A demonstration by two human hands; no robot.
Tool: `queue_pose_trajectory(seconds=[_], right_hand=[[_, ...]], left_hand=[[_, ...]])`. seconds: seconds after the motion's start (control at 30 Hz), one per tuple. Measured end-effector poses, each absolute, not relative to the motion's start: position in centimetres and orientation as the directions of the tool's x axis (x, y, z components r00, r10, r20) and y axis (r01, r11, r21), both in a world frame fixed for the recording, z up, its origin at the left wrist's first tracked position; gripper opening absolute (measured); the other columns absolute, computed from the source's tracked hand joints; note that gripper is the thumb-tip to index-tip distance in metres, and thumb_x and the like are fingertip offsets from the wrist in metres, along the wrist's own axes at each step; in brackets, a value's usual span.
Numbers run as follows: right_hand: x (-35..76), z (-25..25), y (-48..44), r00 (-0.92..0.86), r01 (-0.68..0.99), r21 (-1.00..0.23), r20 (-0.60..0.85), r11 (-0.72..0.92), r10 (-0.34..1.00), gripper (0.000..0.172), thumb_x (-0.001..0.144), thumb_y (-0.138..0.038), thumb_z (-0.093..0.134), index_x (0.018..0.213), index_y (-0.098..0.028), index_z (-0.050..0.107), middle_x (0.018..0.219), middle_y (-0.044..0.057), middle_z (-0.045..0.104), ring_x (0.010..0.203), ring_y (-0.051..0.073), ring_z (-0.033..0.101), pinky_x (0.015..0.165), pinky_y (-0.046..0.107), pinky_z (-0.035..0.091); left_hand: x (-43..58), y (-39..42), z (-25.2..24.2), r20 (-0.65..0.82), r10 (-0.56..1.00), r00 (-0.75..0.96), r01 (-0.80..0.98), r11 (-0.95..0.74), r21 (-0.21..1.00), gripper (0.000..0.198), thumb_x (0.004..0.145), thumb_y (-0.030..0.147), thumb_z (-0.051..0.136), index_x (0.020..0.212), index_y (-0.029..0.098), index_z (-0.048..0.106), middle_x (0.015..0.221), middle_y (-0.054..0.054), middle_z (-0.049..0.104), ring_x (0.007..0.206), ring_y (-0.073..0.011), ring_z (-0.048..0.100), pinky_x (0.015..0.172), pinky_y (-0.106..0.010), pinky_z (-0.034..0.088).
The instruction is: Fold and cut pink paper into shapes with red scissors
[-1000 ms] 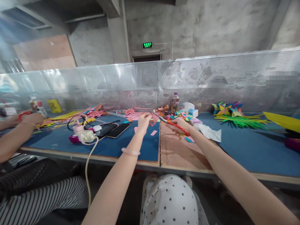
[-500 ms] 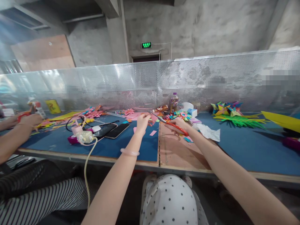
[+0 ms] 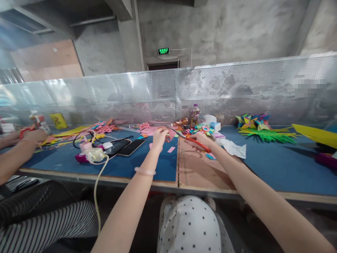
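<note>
My right hand (image 3: 203, 141) grips scissors (image 3: 198, 143) with orange-red handles, their blades pointing left and away over the table. Close to the blade tips, my left hand (image 3: 159, 139) pinches a piece of pink paper (image 3: 171, 134); its fingertips partly hide the paper. Whether the blades are in the paper I cannot tell. A small pink paper strip (image 3: 171, 149) lies on the blue tabletop just right of my left wrist. Behind my right hand is a multicoloured paper flower (image 3: 205, 129).
Two phones (image 3: 131, 147) and a power strip (image 3: 95, 154) with cables lie left. A bottle (image 3: 195, 115) stands by the perforated metal screen (image 3: 147, 91). White tissue (image 3: 233, 148) and green paper strips (image 3: 268, 135) lie right. A co-worker's hand (image 3: 36, 136) holds red-handled scissors far left.
The scissors' handles look slightly closer together than before. Both my hands stay in nearly the same place; the view has shifted a little.
</note>
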State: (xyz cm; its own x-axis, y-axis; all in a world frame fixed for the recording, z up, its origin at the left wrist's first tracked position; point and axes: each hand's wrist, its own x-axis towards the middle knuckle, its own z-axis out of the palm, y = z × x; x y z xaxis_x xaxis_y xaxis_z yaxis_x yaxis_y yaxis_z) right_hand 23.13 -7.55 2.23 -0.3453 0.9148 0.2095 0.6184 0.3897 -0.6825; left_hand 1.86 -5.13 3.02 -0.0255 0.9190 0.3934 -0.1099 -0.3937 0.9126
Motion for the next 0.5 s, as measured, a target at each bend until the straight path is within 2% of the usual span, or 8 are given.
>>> queue_pose_trajectory(seconds=[0.17,0.33,0.4,0.5], right_hand=[[23.02,2.54,-7.87,-0.326,0.634,-0.684,0.185,0.360,0.927,0.016,0.076,-0.029,0.061,0.081,-0.013,0.064,0.052,0.001,0.058,0.038,0.009,0.053,0.032,0.013,0.037],[22.71,2.87,-8.22,-0.315,0.672,-0.636,0.217,0.378,0.924,0.019,0.076,-0.032,0.059,0.076,-0.014,0.064,0.052,0.001,0.058,0.038,0.009,0.051,0.035,0.016,0.036],[22.56,2.90,-8.05,-0.294,0.714,-0.578,0.262,0.394,0.919,0.021,0.076,-0.034,0.059,0.075,-0.013,0.064,0.056,0.003,0.061,0.044,0.010,0.054,0.041,0.017,0.038],[22.39,2.56,-7.43,-0.220,0.825,-0.419,0.382,0.380,0.897,0.026,0.075,-0.038,0.059,0.075,-0.013,0.064,0.068,0.008,0.065,0.059,0.015,0.059,0.051,0.020,0.040]], left_hand=[[1.80,-5.21,3.14,0.389,0.921,-0.022,-0.094,-0.389,0.917,0.009,0.068,0.024,0.055,0.069,0.015,0.053,0.049,0.000,0.055,0.042,-0.0133,0.055,0.037,-0.020,0.036],[1.74,-4.98,3.00,0.375,0.927,-0.028,-0.098,-0.376,0.922,0.014,0.067,0.027,0.058,0.070,0.015,0.054,0.053,-0.001,0.056,0.045,-0.0135,0.056,0.038,-0.020,0.036],[1.71,-4.80,2.82,0.386,0.922,-0.033,-0.095,-0.388,0.917,0.016,0.067,0.029,0.059,0.072,0.015,0.056,0.059,-0.002,0.059,0.047,-0.0130,0.057,0.037,-0.019,0.034],[1.65,-4.61,2.57,0.401,0.915,-0.035,-0.085,-0.403,0.911,0.019,0.068,0.031,0.059,0.075,0.014,0.057,0.067,-0.004,0.063,0.051,-0.0120,0.058,0.036,-0.018,0.031]])
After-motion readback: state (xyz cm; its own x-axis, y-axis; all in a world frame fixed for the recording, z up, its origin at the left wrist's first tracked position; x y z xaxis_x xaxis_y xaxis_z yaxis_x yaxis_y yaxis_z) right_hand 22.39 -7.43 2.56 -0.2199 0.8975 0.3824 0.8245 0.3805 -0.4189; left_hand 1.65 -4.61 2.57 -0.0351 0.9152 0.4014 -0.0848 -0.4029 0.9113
